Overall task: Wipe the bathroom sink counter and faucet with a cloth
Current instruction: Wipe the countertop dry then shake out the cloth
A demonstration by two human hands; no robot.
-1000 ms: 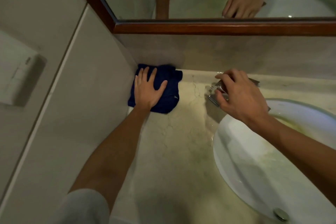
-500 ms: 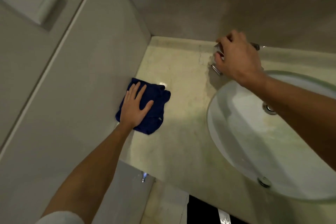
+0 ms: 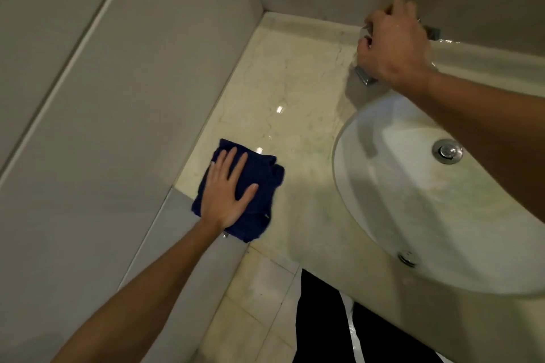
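pressing flat on a dark blue cloth (image 3: 250, 186), the left hand (image 3: 227, 194) has its fingers straight and spread, holding the cloth down on the pale marble counter (image 3: 295, 91) at the front left corner, just beside the side wall (image 3: 124, 97) and right at the counter's front edge; the right hand (image 3: 392, 47) is curled over the chrome faucet (image 3: 365, 75) at the back of the counter, behind the white sink (image 3: 383, 186), and it seems to be gripping the faucet body, though the hand hides most of the metal so the exact hold is hard to read; the cloth looks soft, light and bunched in loose folds, so it should slide easily under a flat palm but may ride up or roll at the edges, and pinching a folded edge would be the surest way to lift it toward the faucet; the counter looks glossy and likely a little slick, so firm downward pressure helps the wipe
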